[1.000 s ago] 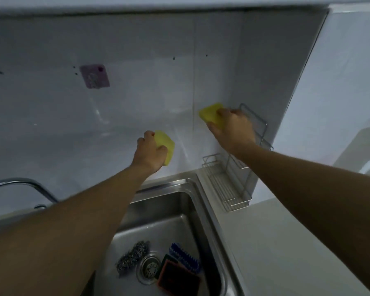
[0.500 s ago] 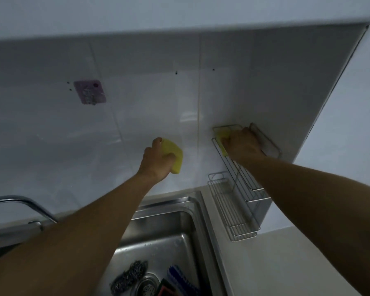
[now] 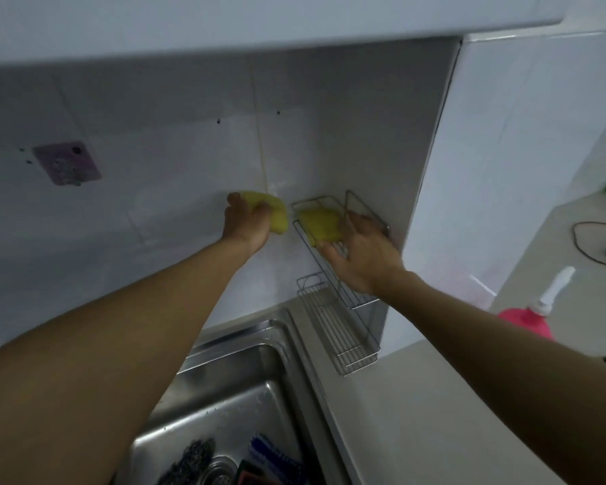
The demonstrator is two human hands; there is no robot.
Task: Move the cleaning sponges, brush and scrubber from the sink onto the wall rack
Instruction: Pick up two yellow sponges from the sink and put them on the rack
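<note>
My left hand [image 3: 247, 224] is shut on a yellow sponge [image 3: 277, 215], held up against the tiled wall just left of the wire wall rack [image 3: 361, 306]. A second yellow sponge [image 3: 321, 222] lies on the rack's upper shelf. My right hand [image 3: 361, 255] hovers over that shelf with its fingers spread; the fingertips are at the sponge's near edge. Down in the steel sink [image 3: 224, 407] lie a steel wool scrubber [image 3: 189, 463], a blue-bristled brush [image 3: 277, 453] and a dark sponge with a red edge [image 3: 256, 476], partly cut off by the frame's bottom.
A purple adhesive hook [image 3: 67, 162] is stuck on the wall to the left. The rack's lower shelf [image 3: 340, 330] holds nothing. A pink bottle with a white nozzle [image 3: 532, 316] stands on the counter at right, with a cable [image 3: 588, 239] behind it. A cabinet overhangs above.
My right hand has let go of its sponge on the rack's upper shelf and opened. My left hand has carried its sponge up and right, close to the rack.
</note>
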